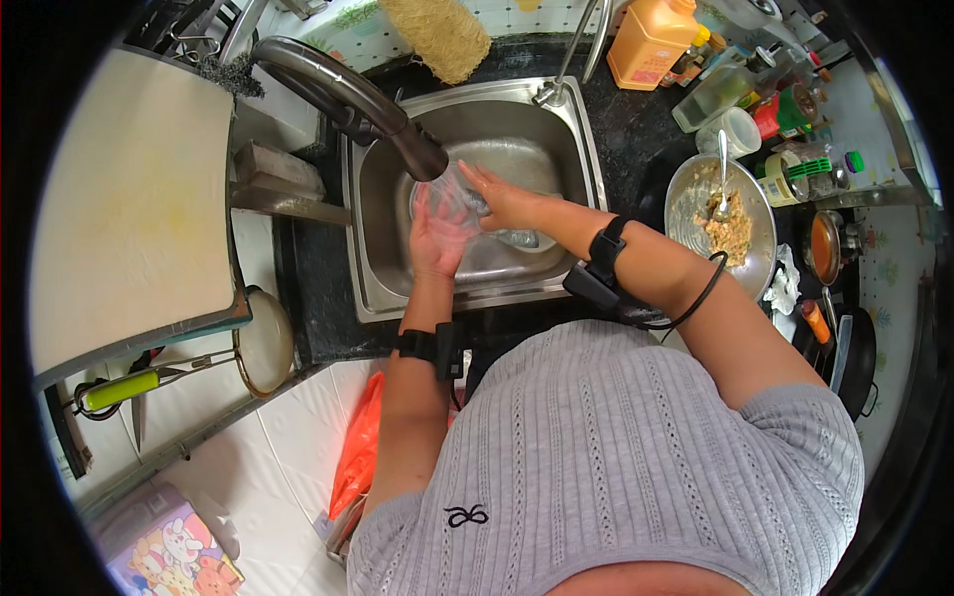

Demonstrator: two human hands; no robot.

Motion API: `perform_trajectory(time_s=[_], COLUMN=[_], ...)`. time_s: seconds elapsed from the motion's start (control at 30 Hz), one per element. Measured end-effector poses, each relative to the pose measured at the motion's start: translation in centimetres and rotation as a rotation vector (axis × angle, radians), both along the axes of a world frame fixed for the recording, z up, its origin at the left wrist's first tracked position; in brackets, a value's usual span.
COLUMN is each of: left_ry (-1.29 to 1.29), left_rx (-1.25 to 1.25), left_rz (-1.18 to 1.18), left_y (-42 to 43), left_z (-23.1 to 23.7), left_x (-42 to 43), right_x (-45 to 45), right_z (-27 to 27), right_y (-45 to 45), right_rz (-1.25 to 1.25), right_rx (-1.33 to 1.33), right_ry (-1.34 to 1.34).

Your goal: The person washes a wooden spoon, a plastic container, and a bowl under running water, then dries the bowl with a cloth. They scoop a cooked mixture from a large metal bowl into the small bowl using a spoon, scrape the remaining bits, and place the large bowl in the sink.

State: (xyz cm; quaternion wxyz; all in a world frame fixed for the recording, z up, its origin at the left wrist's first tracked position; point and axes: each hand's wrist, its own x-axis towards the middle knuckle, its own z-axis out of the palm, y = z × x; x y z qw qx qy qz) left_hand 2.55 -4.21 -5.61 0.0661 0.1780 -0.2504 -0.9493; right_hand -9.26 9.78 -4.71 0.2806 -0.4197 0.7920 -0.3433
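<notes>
A stream of water (pixel 447 195) falls from a dark pull-down faucet (pixel 423 155) into a stainless steel sink (pixel 477 298). My left hand (pixel 437 242) is under the stream, palm up, its fingers blurred by the water. Just to its right, my right hand (pixel 503 200) stretches its fingers apart towards the stream. Between and behind the hands, a greyish shiny patch shows, too blurred to name. A clear, glassy object (pixel 520 238) lies on the sink bottom below my right wrist, partly hidden by the forearm. Neither hand plainly grips anything.
Right of the sink, a metal bowl (pixel 678 197) holds a minced mixture and a spoon (pixel 721 171). Bottles and jars stand behind it, with an orange jug (pixel 648 45) nearest the sink. A loofah (pixel 440 37) hangs behind. A large pale board (pixel 134 201) juts in at left.
</notes>
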Motion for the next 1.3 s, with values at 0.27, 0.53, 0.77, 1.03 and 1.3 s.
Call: perform_trajectory(time_s=[0.27,0.53,0.77,1.03,1.3], left_ry=[0.021,-0.005,-0.043,-0.240,-0.355], left_rx=[0.013,-0.152,-0.146,-0.046,-0.054], left_rz=[0.141,0.002,-0.051,0.075,-0.008], left_y=[1.6,3.3,2.1,-4.6,-3.3], left_z=[1.0,2.3,2.0,-1.3,-4.3], left_x=[-1.4,-2.4,-1.5,-1.1,-1.8], right_x=[4.1,4.4,-1.4,-2.8,-7.5], right_z=[-2.7,-1.7,-2.2,-1.3,4.4], right_y=[-2.6,-5.3,-2.3,4.1,10.4], right_rz=[-0.427,-0.774,-0.690,-0.421,-0.752], right_rx=[-0.164,-0.066,-0.116,0.045,0.381], right_ry=[0.240,0.317,-0.091,0.176,0.386])
